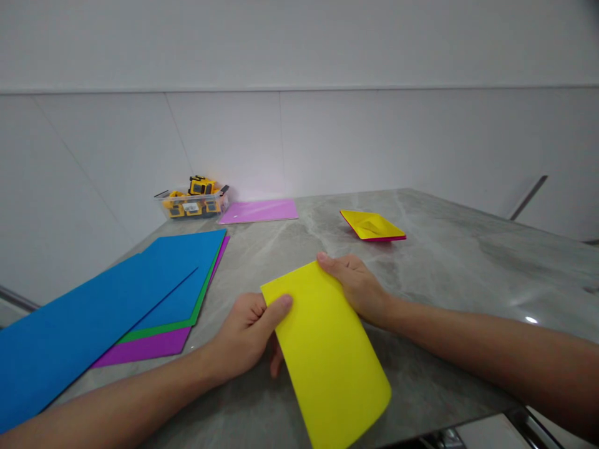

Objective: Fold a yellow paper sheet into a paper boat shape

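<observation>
A sheet of yellow paper, its far side curving over, is held up above the near part of the table. My left hand pinches its upper left corner, thumb on top and the other fingers mostly hidden behind it. At the upper right corner my right hand grips the same sheet, thumb at the edge. Beyond my right hand lies a folded paper boat, yellow on top with a red underside.
Blue paper sheets lie at the left over a green sheet and a purple sheet. A clear plastic bin with several yellow-black items stands at the back left, beside a pink sheet. A white wall rises behind the grey marbled table.
</observation>
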Demonstrator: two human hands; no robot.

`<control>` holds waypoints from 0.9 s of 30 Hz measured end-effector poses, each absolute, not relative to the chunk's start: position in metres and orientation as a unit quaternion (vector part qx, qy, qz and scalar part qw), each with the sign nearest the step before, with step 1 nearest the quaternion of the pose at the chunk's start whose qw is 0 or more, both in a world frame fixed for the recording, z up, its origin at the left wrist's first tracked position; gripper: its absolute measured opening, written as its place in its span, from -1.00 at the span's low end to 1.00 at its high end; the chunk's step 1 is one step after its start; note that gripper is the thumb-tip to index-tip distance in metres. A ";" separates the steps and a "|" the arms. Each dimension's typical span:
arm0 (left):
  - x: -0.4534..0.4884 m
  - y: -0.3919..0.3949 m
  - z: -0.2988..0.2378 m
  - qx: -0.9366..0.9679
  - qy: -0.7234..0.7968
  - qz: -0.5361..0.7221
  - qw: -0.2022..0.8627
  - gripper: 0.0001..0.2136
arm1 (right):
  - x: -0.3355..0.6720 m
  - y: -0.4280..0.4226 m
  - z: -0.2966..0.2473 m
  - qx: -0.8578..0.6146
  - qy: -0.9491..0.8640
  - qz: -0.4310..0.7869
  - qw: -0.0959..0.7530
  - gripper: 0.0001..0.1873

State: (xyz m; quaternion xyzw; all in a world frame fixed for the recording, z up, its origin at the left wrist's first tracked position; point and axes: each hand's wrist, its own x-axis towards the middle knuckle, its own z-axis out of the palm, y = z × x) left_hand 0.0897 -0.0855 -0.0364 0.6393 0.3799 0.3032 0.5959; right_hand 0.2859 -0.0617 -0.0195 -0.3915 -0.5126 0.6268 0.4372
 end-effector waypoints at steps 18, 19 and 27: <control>0.082 -0.067 -0.029 0.616 0.317 0.151 0.705 -0.60 | 0.297 -0.054 -0.025 -0.362 -0.614 0.667 0.219 -0.46; 0.084 -0.067 -0.026 0.626 0.331 0.152 0.689 -0.59 | 0.296 -0.054 -0.024 -0.354 -0.628 0.666 0.192 -0.45; 0.123 -0.041 0.004 0.707 0.403 0.188 0.549 -0.62 | 0.295 -0.044 -0.022 -0.325 -0.638 0.668 0.203 -0.43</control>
